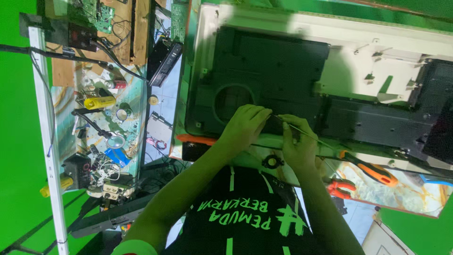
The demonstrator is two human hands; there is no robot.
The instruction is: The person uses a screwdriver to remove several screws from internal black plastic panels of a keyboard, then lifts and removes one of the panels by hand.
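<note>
A large flat screen set lies face down in front of me, its black plastic back cover (pixel 264 71) sitting over a white metal chassis (pixel 349 56). My left hand (pixel 243 125) rests on the cover's near edge beside a round opening (pixel 231 101). Its fingers curl down where the screwdriver's tip meets the cover, and what they pinch is hidden. My right hand (pixel 296 145) is closed around the thin metal shaft of an orange-handled screwdriver (pixel 375 172). The handle sticks out to the right over the set's near edge.
Orange-handled pliers (pixel 342 186) and a small black round part (pixel 272 161) lie near the set's near edge. To the left is a cluttered side table (pixel 134 118) with a yellow cylinder (pixel 99 102), cables, small parts and circuit boards (pixel 96 14). Green walls surround the space.
</note>
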